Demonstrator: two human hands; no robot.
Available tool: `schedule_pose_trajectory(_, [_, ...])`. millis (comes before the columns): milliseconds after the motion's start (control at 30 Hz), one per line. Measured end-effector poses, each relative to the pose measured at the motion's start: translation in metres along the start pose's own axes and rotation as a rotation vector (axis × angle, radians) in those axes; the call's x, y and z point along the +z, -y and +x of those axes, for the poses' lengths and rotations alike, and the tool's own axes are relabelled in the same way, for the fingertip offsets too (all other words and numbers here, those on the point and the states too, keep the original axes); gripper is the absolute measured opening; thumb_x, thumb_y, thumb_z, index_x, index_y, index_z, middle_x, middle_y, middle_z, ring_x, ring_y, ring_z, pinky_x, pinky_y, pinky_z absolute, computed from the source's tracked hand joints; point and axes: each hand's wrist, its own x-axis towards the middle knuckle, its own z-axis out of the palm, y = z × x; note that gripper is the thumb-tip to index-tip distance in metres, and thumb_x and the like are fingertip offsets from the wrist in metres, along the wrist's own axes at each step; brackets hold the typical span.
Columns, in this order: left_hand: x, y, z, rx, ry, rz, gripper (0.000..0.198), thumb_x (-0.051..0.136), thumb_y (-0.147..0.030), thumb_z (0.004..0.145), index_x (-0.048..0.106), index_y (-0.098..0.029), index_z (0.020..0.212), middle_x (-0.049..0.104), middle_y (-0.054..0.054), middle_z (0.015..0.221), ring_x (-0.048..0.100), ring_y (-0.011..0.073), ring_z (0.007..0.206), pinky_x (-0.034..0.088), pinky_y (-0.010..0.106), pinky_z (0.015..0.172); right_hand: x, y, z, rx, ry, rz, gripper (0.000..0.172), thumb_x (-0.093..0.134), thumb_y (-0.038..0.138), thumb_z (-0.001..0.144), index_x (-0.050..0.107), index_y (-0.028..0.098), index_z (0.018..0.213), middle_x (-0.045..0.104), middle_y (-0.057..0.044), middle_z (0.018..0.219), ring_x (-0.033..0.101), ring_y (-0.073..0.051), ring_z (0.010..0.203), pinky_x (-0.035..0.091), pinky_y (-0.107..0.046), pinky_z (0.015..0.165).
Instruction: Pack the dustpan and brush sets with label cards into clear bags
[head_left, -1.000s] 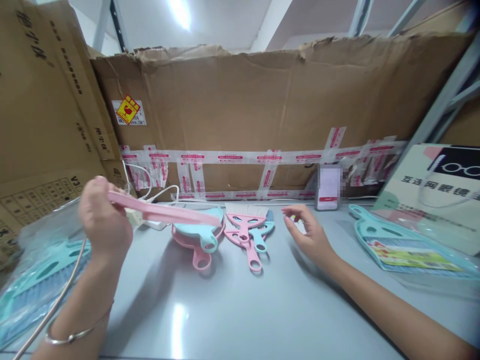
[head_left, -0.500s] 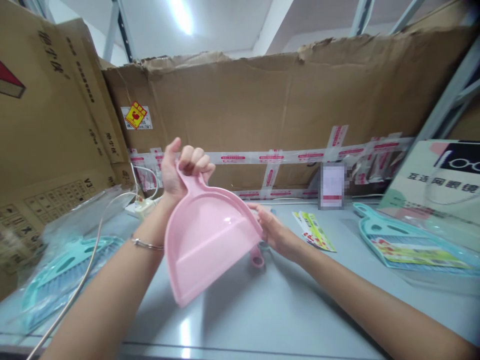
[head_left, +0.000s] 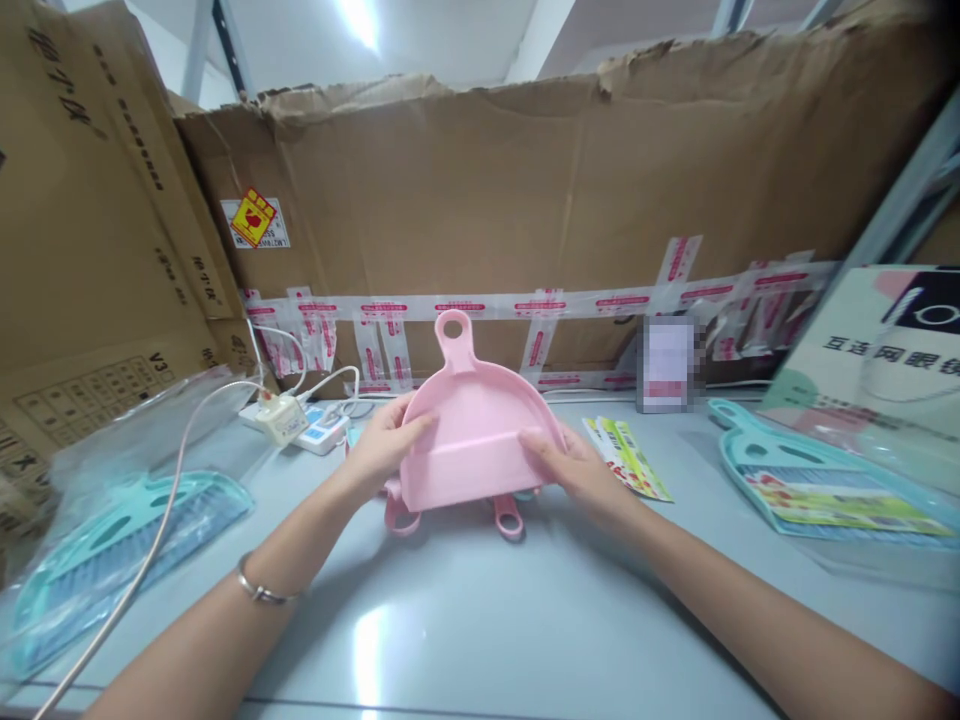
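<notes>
A pink dustpan [head_left: 480, 415] is held up in front of me, its holed handle pointing upward and its flat edge facing down. My left hand [head_left: 386, 440] grips its left side, thumb over the rim. On the opposite side my right hand [head_left: 574, 465] grips the rim, with the thumb on the inner face. Below the dustpan's lower edge, two pink handle ends with ring holes show, a left ring [head_left: 401, 518] and a right ring [head_left: 509, 520]; whatever they belong to is hidden behind the dustpan.
A turquoise dustpan-and-brush set [head_left: 135, 530] in clear plastic lies left, under a cable. Another turquoise set [head_left: 817, 475] lies right. A printed card [head_left: 628, 458], a power strip [head_left: 322, 430] and a blurred upright panel [head_left: 667, 365] stand or lie farther back, before a large cardboard box [head_left: 450, 200].
My left hand has moved from the dustpan's handle down to its left side. The dustpan has turned more upright and level, and sits slightly farther away. My right hand still holds the right side.
</notes>
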Motion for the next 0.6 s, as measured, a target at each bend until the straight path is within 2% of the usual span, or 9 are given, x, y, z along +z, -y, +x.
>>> schedule_pose_trajectory(67, [-0.002,0.004,-0.002,0.002,-0.08,0.012,0.031,0.065,-0.036,0.069,0.063,-0.017,0.094,0.066,0.003,0.086,0.058,0.0158,0.071,0.042,0.023,0.057,-0.004,0.002,0.0,-0.076,-0.011,-0.066,0.045,0.054,0.062,0.074,0.056,0.022,0.093,0.061,-0.001,0.072,0.057,-0.016,0.066,0.047,-0.027,0.058])
schedule_pose_trajectory(133, [-0.006,0.004,-0.002,0.015,-0.155,0.0,0.031,0.066,-0.038,0.067,0.064,-0.016,0.089,0.065,0.002,0.079,0.056,0.0149,0.066,0.04,0.022,0.055,-0.013,0.001,0.003,-0.168,-0.085,-0.161,0.043,0.045,0.061,0.08,0.055,0.023,0.097,0.063,-0.002,0.078,0.059,-0.017,0.074,0.047,-0.03,0.067])
schedule_pose_trajectory(233, [-0.013,0.0,-0.001,0.024,-0.268,-0.067,0.033,0.068,-0.039,0.063,0.064,-0.015,0.086,0.063,0.0,0.073,0.053,0.0134,0.061,0.038,0.021,0.052,-0.03,-0.01,0.013,-0.271,-0.151,-0.5,0.03,0.045,0.047,0.086,0.054,0.023,0.101,0.065,-0.005,0.088,0.06,-0.019,0.083,0.046,-0.033,0.074])
schedule_pose_trajectory(333, [-0.02,-0.004,0.0,0.049,-0.348,-0.13,0.039,0.073,-0.038,0.059,0.065,-0.015,0.089,0.063,0.0,0.075,0.053,0.0124,0.063,0.039,0.02,0.054,-0.039,-0.026,0.028,-0.34,0.015,-0.988,0.022,0.048,0.026,0.085,0.059,0.019,0.102,0.061,-0.011,0.11,0.054,-0.023,0.103,0.041,-0.038,0.087])
schedule_pose_trajectory(433, [-0.026,-0.005,0.002,0.077,-0.392,-0.144,0.039,0.075,-0.039,0.057,0.065,-0.014,0.086,0.061,-0.001,0.072,0.052,0.0115,0.061,0.039,0.019,0.054,-0.038,-0.03,0.041,-0.363,0.23,-1.332,0.03,0.047,0.014,0.084,0.06,0.02,0.11,0.055,-0.013,0.123,0.048,-0.025,0.114,0.037,-0.039,0.091])
schedule_pose_trajectory(533, [-0.029,-0.004,0.005,0.084,-0.386,-0.153,0.037,0.074,-0.038,0.058,0.066,-0.015,0.085,0.061,-0.001,0.072,0.052,0.0114,0.062,0.039,0.019,0.055,-0.031,-0.023,0.051,-0.387,0.393,-1.479,0.026,0.049,0.012,0.082,0.065,0.022,0.1,0.064,-0.01,0.106,0.057,-0.021,0.101,0.037,-0.033,0.086])
schedule_pose_trajectory(600, [-0.029,-0.002,0.006,0.082,-0.371,-0.156,0.036,0.073,-0.036,0.059,0.066,-0.016,0.088,0.062,-0.001,0.075,0.052,0.0119,0.065,0.039,0.019,0.058,-0.027,-0.02,0.053,-0.391,0.42,-1.509,0.018,0.051,0.013,0.08,0.067,0.019,0.086,0.067,-0.009,0.091,0.06,-0.019,0.088,0.038,-0.032,0.084])
